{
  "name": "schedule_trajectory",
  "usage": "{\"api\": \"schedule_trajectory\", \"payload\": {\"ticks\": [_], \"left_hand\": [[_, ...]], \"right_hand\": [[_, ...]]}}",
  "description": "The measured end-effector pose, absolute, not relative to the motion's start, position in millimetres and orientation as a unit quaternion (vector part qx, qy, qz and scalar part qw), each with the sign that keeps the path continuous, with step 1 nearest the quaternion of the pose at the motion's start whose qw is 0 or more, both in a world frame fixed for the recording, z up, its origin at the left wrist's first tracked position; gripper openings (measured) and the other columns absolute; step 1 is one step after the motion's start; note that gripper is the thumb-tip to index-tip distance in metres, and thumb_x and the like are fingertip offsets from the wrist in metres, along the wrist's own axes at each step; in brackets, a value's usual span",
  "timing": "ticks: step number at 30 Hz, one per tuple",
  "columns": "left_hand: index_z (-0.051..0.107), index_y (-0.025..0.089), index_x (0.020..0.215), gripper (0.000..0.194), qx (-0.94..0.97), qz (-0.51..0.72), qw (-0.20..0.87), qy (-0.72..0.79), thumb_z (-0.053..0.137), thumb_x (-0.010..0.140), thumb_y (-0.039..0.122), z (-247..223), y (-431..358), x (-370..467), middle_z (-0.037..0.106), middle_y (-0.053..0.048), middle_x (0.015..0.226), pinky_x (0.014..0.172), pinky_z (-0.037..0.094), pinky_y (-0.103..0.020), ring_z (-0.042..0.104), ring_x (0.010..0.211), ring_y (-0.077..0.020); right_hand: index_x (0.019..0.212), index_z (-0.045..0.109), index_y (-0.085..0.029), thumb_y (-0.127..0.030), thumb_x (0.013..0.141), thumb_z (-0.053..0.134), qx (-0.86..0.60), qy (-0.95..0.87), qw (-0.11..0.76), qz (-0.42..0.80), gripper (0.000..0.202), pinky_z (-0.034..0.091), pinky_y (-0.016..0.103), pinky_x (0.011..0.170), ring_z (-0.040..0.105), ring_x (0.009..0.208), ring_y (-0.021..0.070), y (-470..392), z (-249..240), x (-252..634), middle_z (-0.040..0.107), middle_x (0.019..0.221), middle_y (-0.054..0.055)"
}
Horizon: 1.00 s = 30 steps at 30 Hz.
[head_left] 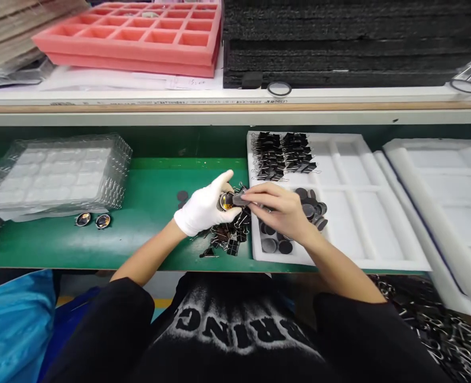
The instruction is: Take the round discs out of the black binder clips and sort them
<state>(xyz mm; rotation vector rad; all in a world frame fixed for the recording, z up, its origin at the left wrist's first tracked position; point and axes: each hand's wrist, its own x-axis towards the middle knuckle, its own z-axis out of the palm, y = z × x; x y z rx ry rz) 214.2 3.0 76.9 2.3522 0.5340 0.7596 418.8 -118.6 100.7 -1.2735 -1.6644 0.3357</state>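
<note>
My left hand [199, 211], in a white glove, is closed around a round metal-rimmed piece [225, 201] like a watch case, with a yellowish face. At its edge, the bare fingers of my right hand [285, 207] pinch a dark grey disc [240, 200]. Below both hands lies a loose pile of black binder clips [231, 242]. Close to my right wrist, more dark discs [285, 247] lie in a compartment of a white foam tray [349, 205]. Rows of binder clips [269, 157] fill its back left compartment. Beside my left hand rests another dark disc [183, 196].
Stacked clear plastic trays [56, 175] stand at left, with two round metal-rimmed pieces [103, 221] before them. A shelf edge [159, 118] crosses above the green bench [140, 234]. It bears red foam trays [127, 53] and black foam sheets [351, 48]. More binder clips [451, 340] lie lower right.
</note>
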Motion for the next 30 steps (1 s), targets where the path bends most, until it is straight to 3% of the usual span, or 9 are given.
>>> {"api": "schedule_trajectory", "payload": {"ticks": [4, 8, 14, 17, 19, 22, 24, 27, 30], "left_hand": [[0.051, 0.020, 0.151, 0.067, 0.789, 0.275, 0.502, 0.224, 0.073, 0.093, 0.046, 74.3, -10.0, 215.4, 0.075, -0.012, 0.133, 0.104, 0.062, -0.039, 0.076, 0.118, -0.0236], [0.058, 0.020, 0.147, 0.060, 0.699, 0.235, 0.638, 0.224, 0.074, 0.094, 0.042, 74.3, -19.3, 207.5, 0.061, -0.017, 0.155, 0.120, 0.054, -0.047, 0.059, 0.145, -0.0307], [0.059, 0.027, 0.148, 0.057, 0.513, 0.206, 0.789, 0.267, 0.072, 0.092, 0.026, 83.1, -33.6, 200.3, 0.059, -0.012, 0.159, 0.120, 0.054, -0.049, 0.056, 0.149, -0.0317], [0.059, 0.024, 0.148, 0.055, 0.511, 0.221, 0.782, 0.279, 0.071, 0.095, 0.032, 82.7, -38.9, 203.2, 0.058, -0.014, 0.160, 0.122, 0.052, -0.050, 0.055, 0.149, -0.0323], [0.057, 0.022, 0.147, 0.055, 0.547, 0.237, 0.750, 0.288, 0.071, 0.097, 0.039, 79.5, -40.7, 206.4, 0.056, -0.016, 0.161, 0.124, 0.049, -0.051, 0.052, 0.152, -0.0332], [0.053, 0.020, 0.149, 0.059, 0.584, 0.267, 0.712, 0.284, 0.068, 0.098, 0.045, 73.8, -41.3, 212.8, 0.055, -0.019, 0.161, 0.124, 0.048, -0.052, 0.053, 0.150, -0.0332], [0.047, 0.021, 0.153, 0.059, 0.613, 0.285, 0.687, 0.266, 0.062, 0.102, 0.045, 72.5, -41.2, 218.6, 0.053, -0.019, 0.162, 0.124, 0.048, -0.052, 0.056, 0.147, -0.0319], [0.037, 0.024, 0.161, 0.058, 0.691, 0.306, 0.616, 0.223, 0.052, 0.107, 0.042, 77.7, -40.6, 229.6, 0.048, -0.018, 0.165, 0.128, 0.043, -0.054, 0.053, 0.151, -0.0307], [0.029, 0.021, 0.166, 0.066, 0.788, 0.278, 0.524, 0.168, 0.051, 0.106, 0.037, 90.2, -32.5, 240.6, 0.045, -0.018, 0.168, 0.132, 0.037, -0.054, 0.044, 0.157, -0.0333]], "right_hand": [[0.119, 0.080, -0.038, -0.017, 0.099, 0.066, -0.493, -0.749, 0.439, 0.052, 0.033, 0.066, 0.043, 0.081, 0.077, 0.099, 0.0232, -120.4, 88.5, 420.5, 0.081, 0.114, 0.004], [0.123, 0.077, -0.038, -0.014, 0.101, 0.062, -0.487, -0.782, 0.390, -0.010, 0.036, 0.061, 0.042, 0.075, 0.077, 0.099, 0.0239, -121.3, 70.2, 424.5, 0.082, 0.116, 0.005], [0.138, 0.068, -0.034, -0.009, 0.104, 0.054, -0.445, -0.827, 0.341, -0.054, 0.044, 0.058, 0.042, 0.079, 0.075, 0.102, 0.0232, -125.3, 64.2, 420.2, 0.079, 0.127, 0.007], [0.138, 0.067, -0.033, -0.008, 0.103, 0.054, -0.467, -0.822, 0.322, -0.037, 0.045, 0.058, 0.046, 0.084, 0.073, 0.108, 0.0260, -128.7, 64.4, 414.4, 0.077, 0.130, 0.009], [0.136, 0.068, -0.034, -0.012, 0.101, 0.059, -0.471, -0.808, 0.354, 0.021, 0.042, 0.060, 0.049, 0.088, 0.071, 0.114, 0.0284, -130.4, 63.0, 410.0, 0.074, 0.133, 0.010], [0.131, 0.069, -0.034, -0.027, 0.097, 0.070, -0.511, -0.685, 0.488, 0.178, 0.035, 0.064, 0.048, 0.087, 0.068, 0.116, 0.0288, -129.4, 60.2, 402.1, 0.068, 0.131, 0.011], [0.130, 0.068, -0.033, -0.037, 0.093, 0.077, -0.551, -0.538, 0.551, 0.321, 0.038, 0.067, 0.041, 0.079, 0.070, 0.107, 0.0254, -124.7, 60.0, 396.7, 0.066, 0.126, 0.010], [0.124, 0.071, -0.030, -0.046, 0.084, 0.086, -0.525, -0.371, 0.566, 0.516, 0.046, 0.067, 0.038, 0.078, 0.073, 0.095, 0.0213, -112.9, 62.8, 391.0, 0.071, 0.121, 0.007], [0.107, 0.076, -0.026, -0.045, 0.073, 0.095, -0.469, -0.269, 0.588, 0.602, 0.043, 0.065, 0.036, 0.084, 0.074, 0.093, 0.0202, -101.7, 66.3, 391.8, 0.078, 0.105, 0.004]]}}
